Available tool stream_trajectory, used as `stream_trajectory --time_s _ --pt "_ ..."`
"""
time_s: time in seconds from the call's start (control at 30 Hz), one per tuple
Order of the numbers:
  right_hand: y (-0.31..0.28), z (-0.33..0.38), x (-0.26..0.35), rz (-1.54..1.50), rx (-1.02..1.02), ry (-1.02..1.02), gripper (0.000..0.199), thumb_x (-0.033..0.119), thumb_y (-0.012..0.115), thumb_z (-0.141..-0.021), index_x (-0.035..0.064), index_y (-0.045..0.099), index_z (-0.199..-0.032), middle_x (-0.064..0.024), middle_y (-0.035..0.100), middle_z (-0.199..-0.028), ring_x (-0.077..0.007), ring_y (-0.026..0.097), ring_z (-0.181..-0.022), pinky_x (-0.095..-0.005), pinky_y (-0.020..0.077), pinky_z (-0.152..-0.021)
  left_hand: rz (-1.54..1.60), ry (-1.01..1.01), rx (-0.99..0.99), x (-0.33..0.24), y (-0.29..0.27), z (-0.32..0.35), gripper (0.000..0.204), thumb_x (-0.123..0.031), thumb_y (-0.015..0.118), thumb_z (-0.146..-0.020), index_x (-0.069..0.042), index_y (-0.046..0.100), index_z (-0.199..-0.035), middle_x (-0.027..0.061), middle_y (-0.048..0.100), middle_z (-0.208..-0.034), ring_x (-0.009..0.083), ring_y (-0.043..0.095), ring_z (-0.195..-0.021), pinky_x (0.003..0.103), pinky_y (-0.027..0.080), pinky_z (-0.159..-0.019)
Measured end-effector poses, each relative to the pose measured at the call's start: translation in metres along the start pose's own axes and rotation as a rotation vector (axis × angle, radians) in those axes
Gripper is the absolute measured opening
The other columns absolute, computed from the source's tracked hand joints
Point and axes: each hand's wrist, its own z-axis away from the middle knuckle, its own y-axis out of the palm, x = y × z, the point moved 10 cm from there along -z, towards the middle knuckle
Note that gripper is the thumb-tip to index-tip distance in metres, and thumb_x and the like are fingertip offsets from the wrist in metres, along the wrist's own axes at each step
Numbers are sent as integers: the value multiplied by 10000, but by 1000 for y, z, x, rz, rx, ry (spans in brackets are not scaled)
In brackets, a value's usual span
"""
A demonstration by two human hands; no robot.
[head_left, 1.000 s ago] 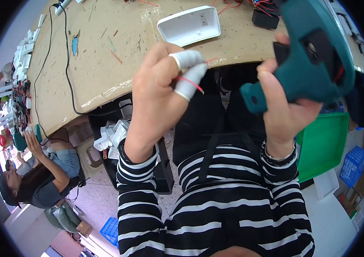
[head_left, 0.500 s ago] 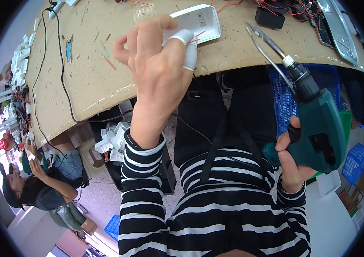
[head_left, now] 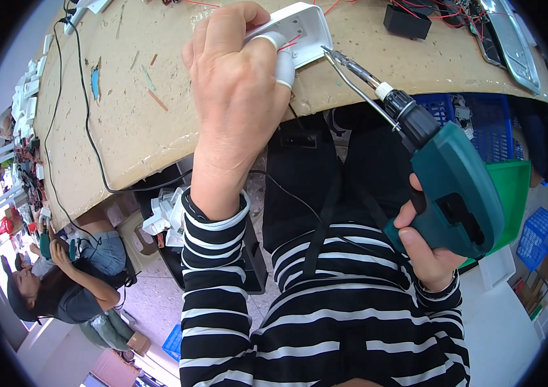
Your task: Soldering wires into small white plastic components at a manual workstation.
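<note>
Pinching red wire (head_left: 290, 44) tight with bunched left fingers (head_left: 284, 71) at box (head_left: 317, 29), and gripping iron (head_left: 459, 187) with curled right fingers (head_left: 405, 213), steady tip (head_left: 328, 51) just right of box, clear of left fingers.

I have bare desk (head_left: 358, 35) between the white housing (head_left: 323, 31) and the black box (head_left: 407, 24), though the soldering gun (head_left: 458, 187) pokes in over the near edge. Red wires (head_left: 449, 23) clutter the right beyond the box. Left of the left hand (head_left: 238, 84), it's open, bar thin scraps (head_left: 157, 100), to the black cable (head_left: 84, 103).
</note>
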Motion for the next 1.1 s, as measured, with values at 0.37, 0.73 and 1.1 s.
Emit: stream_trajectory --time_s 0.37,0.73,1.1 --pt "2 -14 -6 2 18 -11 722 -66 584 -681 -12 244 -1316 -287 460 -1174 -182 572 -722 -264 482 -620 -50 -26 17 -1 4 -6 92 6 635 -580 60 573 -623 108 547 -888 250 506 -806 338 402 -712" --pt "3 -22 -12 6 53 28 695 -45 583 -703 -27 249 -1313 -291 460 -1178 -186 579 -742 -274 488 -648 -44 -58 65 0 8 -8 101 -3 633 -594 64 579 -645 119 541 -891 258 503 -817 341 408 -720" --pt "4 -25 -17 57 67 41 681 -48 574 -706 -48 249 -1305 -290 469 -1168 -184 576 -752 -281 495 -659 132 -257 155 7 6 -17 100 20 608 -652 62 537 -708 147 466 -814 285 482 -749 339 401 -667"
